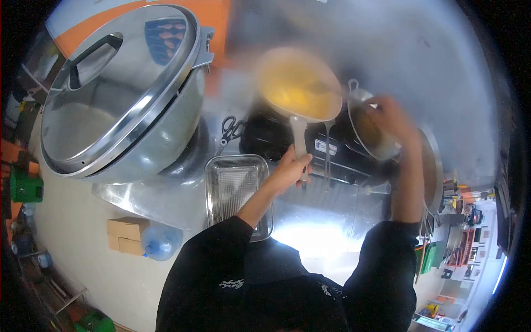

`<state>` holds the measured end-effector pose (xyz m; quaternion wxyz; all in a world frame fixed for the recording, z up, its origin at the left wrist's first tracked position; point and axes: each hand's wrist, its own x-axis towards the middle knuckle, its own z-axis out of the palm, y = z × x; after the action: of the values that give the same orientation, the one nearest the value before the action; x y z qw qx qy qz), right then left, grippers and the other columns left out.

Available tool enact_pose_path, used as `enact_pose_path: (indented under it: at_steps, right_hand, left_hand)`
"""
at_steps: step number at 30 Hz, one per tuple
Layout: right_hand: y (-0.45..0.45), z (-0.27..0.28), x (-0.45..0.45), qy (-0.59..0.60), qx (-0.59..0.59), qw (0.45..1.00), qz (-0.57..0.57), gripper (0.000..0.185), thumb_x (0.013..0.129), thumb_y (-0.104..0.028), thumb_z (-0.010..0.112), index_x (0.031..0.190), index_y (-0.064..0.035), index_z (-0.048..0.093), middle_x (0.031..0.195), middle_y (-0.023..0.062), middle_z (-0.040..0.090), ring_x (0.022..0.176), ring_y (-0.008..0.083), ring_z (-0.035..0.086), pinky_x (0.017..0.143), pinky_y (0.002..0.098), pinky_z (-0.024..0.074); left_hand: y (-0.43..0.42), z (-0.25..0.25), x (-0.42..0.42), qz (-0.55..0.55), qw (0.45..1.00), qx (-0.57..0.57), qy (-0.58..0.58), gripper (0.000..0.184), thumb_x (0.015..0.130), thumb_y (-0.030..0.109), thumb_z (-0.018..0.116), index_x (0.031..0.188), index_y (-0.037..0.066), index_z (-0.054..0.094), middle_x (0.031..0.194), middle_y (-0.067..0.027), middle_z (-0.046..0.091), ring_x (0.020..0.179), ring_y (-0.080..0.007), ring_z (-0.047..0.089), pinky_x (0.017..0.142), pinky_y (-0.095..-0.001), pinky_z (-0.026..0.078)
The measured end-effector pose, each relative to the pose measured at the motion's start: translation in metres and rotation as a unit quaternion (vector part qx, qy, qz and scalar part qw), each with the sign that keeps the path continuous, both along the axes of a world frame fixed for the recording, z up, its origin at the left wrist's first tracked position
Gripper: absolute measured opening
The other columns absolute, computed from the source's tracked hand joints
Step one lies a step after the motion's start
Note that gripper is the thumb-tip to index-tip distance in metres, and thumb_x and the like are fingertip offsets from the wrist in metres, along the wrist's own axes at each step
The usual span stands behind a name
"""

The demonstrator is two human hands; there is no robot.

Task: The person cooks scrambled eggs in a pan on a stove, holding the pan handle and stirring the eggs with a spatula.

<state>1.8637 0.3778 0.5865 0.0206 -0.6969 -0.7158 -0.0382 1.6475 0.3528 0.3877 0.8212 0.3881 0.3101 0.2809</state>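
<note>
My left hand (290,169) is wrapped round the pale handle of a frying pan (299,133), tilted over a black stove (263,135). Yellow food that looks like egg (296,91) lies in the pan, partly blurred by steam. My right hand (391,118) is raised to the right of the pan, its fingers closed on a slim dark utensil (337,91) that reaches over the food; motion blur hides its kind. Below that hand sits a metal pan (369,130) with brownish contents. A long metal utensil (328,146) stands by the stove front.
A large lidded metal pot (160,133) fills the left side. Black-handled scissors (230,131) and a rectangular metal tray (235,185) lie on the steel counter (149,196). On the floor are a cardboard box (126,233) and a blue water jug (161,242). A big round vessel (434,166) stands right.
</note>
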Motion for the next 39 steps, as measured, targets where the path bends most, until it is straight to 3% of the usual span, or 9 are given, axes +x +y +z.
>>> enact_pose_path:
  at_steps: [6, 9, 15, 18, 21, 30, 33, 36, 39]
  right_hand:
    - [-0.041, 0.02, -0.028, -0.024, -0.158, 0.985, -0.072, 0.025, 0.081, -0.016, 0.056, 0.103, -0.0106, 0.066, 0.094, 0.0176, 0.064, 0.091, 0.0364, 0.06, 0.079, 0.0438, 0.0483]
    - [-0.043, -0.004, -0.019, -0.047, -0.119, 0.99, -0.062, 0.025, 0.079, -0.02, 0.06, 0.1, -0.0085, 0.068, 0.098, 0.0184, 0.064, 0.094, 0.0321, 0.061, 0.084, 0.0393, 0.0461]
    - [-0.015, -0.048, -0.002, -0.012, -0.095, 0.993, -0.063, 0.024, 0.082, -0.017, 0.054, 0.1, -0.0084, 0.067, 0.101, 0.0188, 0.063, 0.096, 0.0352, 0.059, 0.086, 0.0432, 0.0459]
    - [0.004, -0.058, 0.009, -0.035, -0.069, 0.997, -0.031, 0.025, 0.073, -0.004, 0.052, 0.093, -0.0057, 0.067, 0.091, 0.0208, 0.064, 0.089, 0.0385, 0.06, 0.081, 0.0469, 0.0468]
    - [0.021, -0.059, 0.01, -0.047, -0.041, 0.998, -0.025, 0.025, 0.071, -0.003, 0.051, 0.09, -0.0041, 0.066, 0.09, 0.0224, 0.063, 0.089, 0.0392, 0.06, 0.081, 0.0468, 0.0468]
    - [0.085, -0.081, 0.02, -0.073, -0.095, 0.993, -0.022, 0.025, 0.072, -0.003, 0.051, 0.094, -0.0014, 0.063, 0.095, 0.0231, 0.063, 0.092, 0.0399, 0.06, 0.082, 0.0473, 0.0472]
    - [0.12, -0.125, 0.057, -0.089, -0.041, 0.993, 0.06, 0.026, 0.073, -0.005, 0.054, 0.097, -0.0021, 0.062, 0.097, 0.0225, 0.064, 0.093, 0.0394, 0.061, 0.082, 0.0468, 0.0486]
    - [0.12, -0.106, 0.009, -0.112, -0.086, 0.99, -0.017, 0.026, 0.074, -0.008, 0.056, 0.1, -0.0035, 0.061, 0.097, 0.0213, 0.064, 0.093, 0.0378, 0.062, 0.08, 0.0464, 0.0502]
    - [0.124, -0.118, -0.006, -0.072, -0.039, 0.997, -0.012, 0.028, 0.074, -0.009, 0.059, 0.102, -0.0043, 0.062, 0.095, 0.0203, 0.065, 0.092, 0.035, 0.063, 0.079, 0.0442, 0.0515]
  left_hand:
    - [0.001, 0.0, 0.0, -0.005, 1.0, 0.009, 0.001, 0.026, 0.093, 0.02, 0.048, 0.111, 0.006, 0.037, 0.074, -0.0067, 0.055, 0.054, -0.0165, 0.058, 0.036, -0.0264, 0.038]
    - [0.001, 0.0, 0.0, -0.006, 1.0, 0.017, 0.005, 0.026, 0.093, 0.02, 0.048, 0.111, 0.006, 0.036, 0.074, -0.007, 0.055, 0.054, -0.0171, 0.059, 0.035, -0.0259, 0.037]
    - [0.002, 0.005, -0.002, -0.011, 1.0, 0.009, 0.021, 0.028, 0.093, 0.02, 0.048, 0.113, 0.005, 0.035, 0.073, -0.007, 0.056, 0.055, -0.0176, 0.059, 0.036, -0.0259, 0.038]
    - [0.002, 0.004, -0.002, -0.012, 1.0, 0.006, 0.02, 0.03, 0.093, 0.02, 0.048, 0.115, 0.005, 0.035, 0.074, -0.0069, 0.056, 0.055, -0.0171, 0.059, 0.037, -0.0261, 0.038]
    - [0.001, 0.0, -0.001, -0.009, 1.0, 0.006, 0.005, 0.031, 0.093, 0.02, 0.048, 0.116, 0.005, 0.035, 0.074, -0.0067, 0.056, 0.055, -0.0165, 0.058, 0.037, -0.0264, 0.038]
    - [0.001, 0.005, -0.004, -0.015, 1.0, 0.001, -0.007, 0.037, 0.092, 0.019, 0.049, 0.122, 0.005, 0.032, 0.074, -0.0063, 0.055, 0.054, -0.0156, 0.058, 0.037, -0.0263, 0.039]
    - [0.001, 0.011, -0.006, -0.013, 1.0, 0.002, 0.001, 0.036, 0.092, 0.019, 0.048, 0.12, 0.005, 0.032, 0.074, -0.0065, 0.055, 0.055, -0.0159, 0.058, 0.037, -0.0263, 0.038]
    - [0.002, 0.007, -0.005, -0.016, 1.0, 0.004, -0.004, 0.033, 0.092, 0.02, 0.048, 0.117, 0.005, 0.034, 0.075, -0.0068, 0.055, 0.055, -0.0164, 0.058, 0.037, -0.0265, 0.038]
    - [0.002, 0.004, -0.003, -0.017, 1.0, 0.005, -0.001, 0.03, 0.092, 0.019, 0.048, 0.114, 0.005, 0.034, 0.074, -0.0069, 0.054, 0.054, -0.0169, 0.058, 0.037, -0.0266, 0.038]
